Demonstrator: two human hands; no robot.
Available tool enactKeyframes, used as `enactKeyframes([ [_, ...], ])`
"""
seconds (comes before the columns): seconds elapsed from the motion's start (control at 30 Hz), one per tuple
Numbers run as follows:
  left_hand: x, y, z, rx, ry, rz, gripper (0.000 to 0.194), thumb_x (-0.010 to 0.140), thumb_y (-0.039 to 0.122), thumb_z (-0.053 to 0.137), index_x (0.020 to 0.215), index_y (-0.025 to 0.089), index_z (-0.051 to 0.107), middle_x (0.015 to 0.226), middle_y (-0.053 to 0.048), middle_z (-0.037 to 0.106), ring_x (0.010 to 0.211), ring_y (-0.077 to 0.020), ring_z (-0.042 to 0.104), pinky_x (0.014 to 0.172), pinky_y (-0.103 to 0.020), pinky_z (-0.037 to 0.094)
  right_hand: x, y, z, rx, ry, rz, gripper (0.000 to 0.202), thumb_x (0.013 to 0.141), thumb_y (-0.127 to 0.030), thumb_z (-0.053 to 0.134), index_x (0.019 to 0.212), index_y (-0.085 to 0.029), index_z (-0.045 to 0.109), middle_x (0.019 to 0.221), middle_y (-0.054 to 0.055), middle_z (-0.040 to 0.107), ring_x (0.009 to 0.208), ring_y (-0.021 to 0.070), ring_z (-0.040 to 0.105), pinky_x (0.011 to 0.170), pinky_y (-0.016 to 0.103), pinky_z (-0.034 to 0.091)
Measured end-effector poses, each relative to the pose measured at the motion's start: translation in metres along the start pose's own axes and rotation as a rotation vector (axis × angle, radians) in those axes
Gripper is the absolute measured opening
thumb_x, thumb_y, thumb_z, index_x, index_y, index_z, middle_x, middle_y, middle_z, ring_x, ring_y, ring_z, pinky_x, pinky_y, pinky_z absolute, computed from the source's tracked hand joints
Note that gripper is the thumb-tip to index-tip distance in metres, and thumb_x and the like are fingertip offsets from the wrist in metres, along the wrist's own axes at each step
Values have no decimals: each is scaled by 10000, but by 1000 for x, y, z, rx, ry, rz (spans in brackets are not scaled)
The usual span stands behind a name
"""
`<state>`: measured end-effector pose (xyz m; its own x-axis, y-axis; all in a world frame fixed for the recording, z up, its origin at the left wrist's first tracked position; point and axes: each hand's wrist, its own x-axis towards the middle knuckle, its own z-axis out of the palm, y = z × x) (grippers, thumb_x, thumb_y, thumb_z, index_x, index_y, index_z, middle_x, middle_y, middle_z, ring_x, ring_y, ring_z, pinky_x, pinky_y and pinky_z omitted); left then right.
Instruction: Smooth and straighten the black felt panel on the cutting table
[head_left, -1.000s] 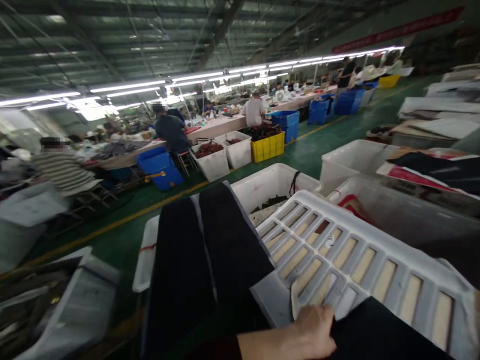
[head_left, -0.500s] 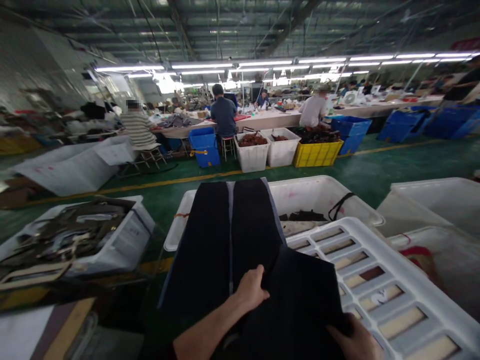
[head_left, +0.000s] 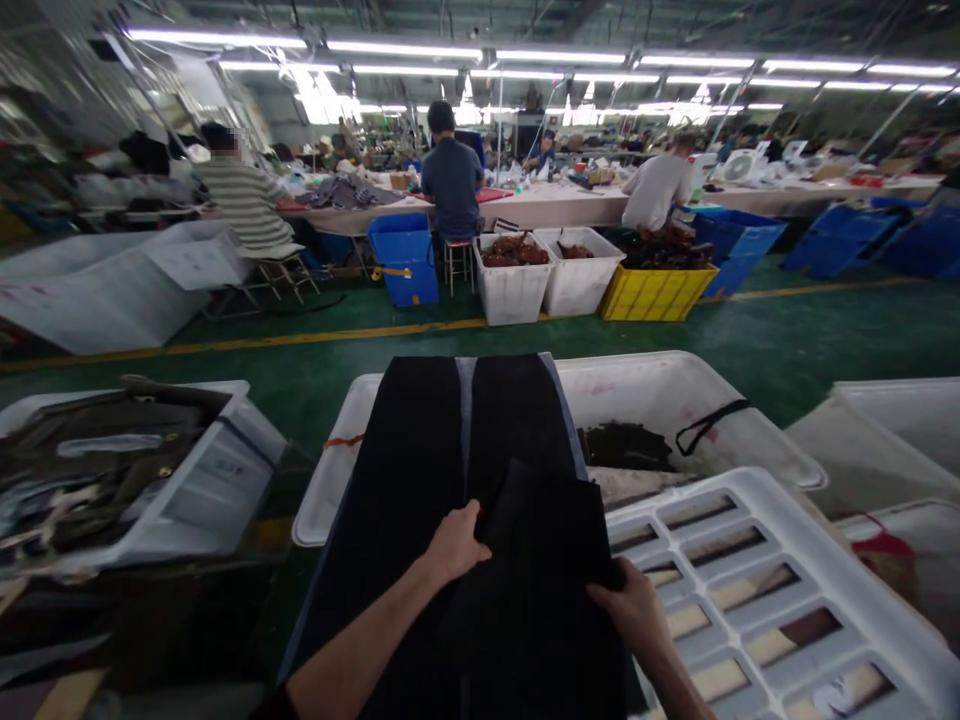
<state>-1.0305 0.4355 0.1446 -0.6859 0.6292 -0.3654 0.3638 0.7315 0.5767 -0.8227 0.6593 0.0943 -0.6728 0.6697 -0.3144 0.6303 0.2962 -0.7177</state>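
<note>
You held the black cloth (head_left: 547, 590) by 2 edges: your left hand (head_left: 451, 547) pinched the left edge, and your right hand (head_left: 634, 605) gripped the right edge. The cloth covered part of 2 black strips (head_left: 412, 430), just left of a slotted white crate (head_left: 806, 540).

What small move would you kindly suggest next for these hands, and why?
Perhaps slide the dark panel slightly forward: left hand and right hand are at its sides, and its far edge lies nearer than that of the dark strip beneath.
</note>
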Motion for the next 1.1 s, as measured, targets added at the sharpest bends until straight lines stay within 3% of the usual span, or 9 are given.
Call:
enactKeyframes([
  [0.2,41,-23,-20,-3,-32,-40,415,577,245,722,945,185,540,992,-65,679,880,-218,651,671,-259,445,45,-17,22,10,-49,-3,323,589,-355,614,870,-197,580,768,20,677,771,255,633,651,326,455],
  [0.5,83,-39,-29,-76,-85,-69,498,538,249,752,991,175,558,1034,-62,675,908,-215,648,707,-254,474,83,-30,30,-24,-40,15,219,581,-291,645,774,-202,591,647,-19,635,666,217,605,587,297,429],
  [0.77,101,-52,-18,-168,-166,-123,540,542,185,762,1045,173,565,1099,-46,673,945,-186,653,725,-220,497,96,-9,51,-34,-45,56,192,598,-229,646,770,-194,568,646,-29,619,666,201,608,572,281,417],
  [1.1,107,-58,-4,-69,-139,-178,514,569,205,740,1035,169,528,1102,-69,668,966,-203,652,741,-231,491,95,-6,64,-113,5,100,202,627,-204,631,802,-202,530,687,-17,598,694,192,605,572,268,396],
])
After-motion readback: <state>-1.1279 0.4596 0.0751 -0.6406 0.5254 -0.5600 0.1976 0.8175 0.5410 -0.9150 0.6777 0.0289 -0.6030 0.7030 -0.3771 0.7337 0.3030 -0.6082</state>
